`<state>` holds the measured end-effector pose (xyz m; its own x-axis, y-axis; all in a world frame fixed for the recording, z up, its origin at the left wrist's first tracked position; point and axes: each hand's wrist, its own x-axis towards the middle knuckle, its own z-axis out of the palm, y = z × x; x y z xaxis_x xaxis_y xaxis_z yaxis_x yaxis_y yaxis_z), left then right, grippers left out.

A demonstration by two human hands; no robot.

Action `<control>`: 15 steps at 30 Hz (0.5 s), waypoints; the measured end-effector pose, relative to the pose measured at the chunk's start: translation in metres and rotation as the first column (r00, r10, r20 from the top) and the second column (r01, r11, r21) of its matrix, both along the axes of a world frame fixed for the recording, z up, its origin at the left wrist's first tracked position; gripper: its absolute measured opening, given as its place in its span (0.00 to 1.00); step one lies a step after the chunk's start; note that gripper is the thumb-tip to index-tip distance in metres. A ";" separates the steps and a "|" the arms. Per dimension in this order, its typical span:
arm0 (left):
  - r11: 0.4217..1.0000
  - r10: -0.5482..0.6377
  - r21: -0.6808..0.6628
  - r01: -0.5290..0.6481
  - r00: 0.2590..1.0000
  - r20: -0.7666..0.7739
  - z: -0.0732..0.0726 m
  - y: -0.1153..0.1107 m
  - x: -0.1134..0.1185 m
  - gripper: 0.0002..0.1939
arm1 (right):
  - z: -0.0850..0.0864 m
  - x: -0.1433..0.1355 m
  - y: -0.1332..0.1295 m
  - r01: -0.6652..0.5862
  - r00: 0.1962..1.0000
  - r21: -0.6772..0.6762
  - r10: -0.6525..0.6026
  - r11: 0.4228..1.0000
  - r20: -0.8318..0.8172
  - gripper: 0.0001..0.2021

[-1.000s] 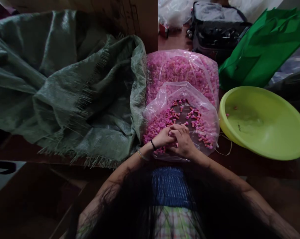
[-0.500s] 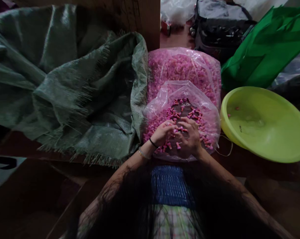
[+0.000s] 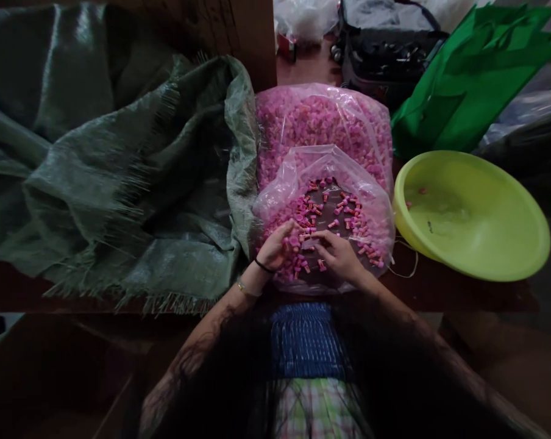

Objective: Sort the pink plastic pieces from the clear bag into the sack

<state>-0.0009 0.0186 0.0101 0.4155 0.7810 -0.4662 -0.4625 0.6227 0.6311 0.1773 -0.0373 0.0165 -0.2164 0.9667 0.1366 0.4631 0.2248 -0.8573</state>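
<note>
A clear plastic bag [image 3: 371,177] lies with its mouth toward me, loose small pink-headed pieces [image 3: 348,204] with reddish stems strewn inside on a dark surface. Over its left side, my left hand [image 3: 275,249] is curled, with several of these pink pieces at its fingers. My right hand [image 3: 342,257] comes in from the other side, its thumb and forefinger pinched together close to the left fingertips. A small pink piece shows at that pinch; its exact shape is too small to tell.
Behind lies a fuller bag of pink pieces [image 3: 321,113]. On the right stand a yellow-green basin [image 3: 486,225] with a few bits in it, and a green bag [image 3: 458,103]. Greenish woven sacking [image 3: 166,183] covers the left. A dark open case [image 3: 389,55] is at the back.
The view has shifted slightly, moving everything left. My right hand has gone from spread fingers over the loose pieces to a pinch beside my left hand, which stays curled.
</note>
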 end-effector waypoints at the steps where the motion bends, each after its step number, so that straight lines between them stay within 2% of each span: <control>1: 0.997 -0.076 0.032 0.077 0.997 -0.021 -0.004 -0.004 0.000 0.17 | 0.002 0.002 0.001 -0.046 0.999 0.011 0.046 0.999 -0.012 0.13; 3: 0.979 -0.186 0.082 0.187 0.982 -0.022 -0.010 -0.012 0.004 0.19 | 0.005 0.003 0.004 -0.087 0.996 0.018 0.087 0.996 -0.029 0.13; 6: 0.948 -0.300 0.113 0.296 0.954 0.019 -0.013 -0.020 0.009 0.21 | 0.008 0.005 0.008 -0.016 0.997 0.022 0.018 1.000 -0.070 0.12; 8: 0.938 -0.328 0.126 0.322 0.944 0.034 -0.010 -0.020 0.010 0.20 | 0.005 0.014 0.011 0.023 0.996 0.043 -0.019 0.999 -0.081 0.13; 11: 0.938 -0.327 0.142 0.315 0.943 0.066 -0.009 -0.017 0.006 0.19 | -0.012 0.036 0.014 0.060 0.990 0.082 -0.070 0.995 0.123 0.11; 13: 0.930 -0.339 0.168 0.327 0.940 0.048 -0.012 -0.014 0.002 0.18 | -0.025 0.050 0.015 0.098 0.946 0.092 -0.122 0.991 0.301 0.08; 15: 0.921 -0.325 0.220 0.322 0.946 -0.023 -0.016 -0.013 0.000 0.16 | -0.030 0.057 0.015 0.136 0.930 0.088 -0.158 0.987 0.333 0.07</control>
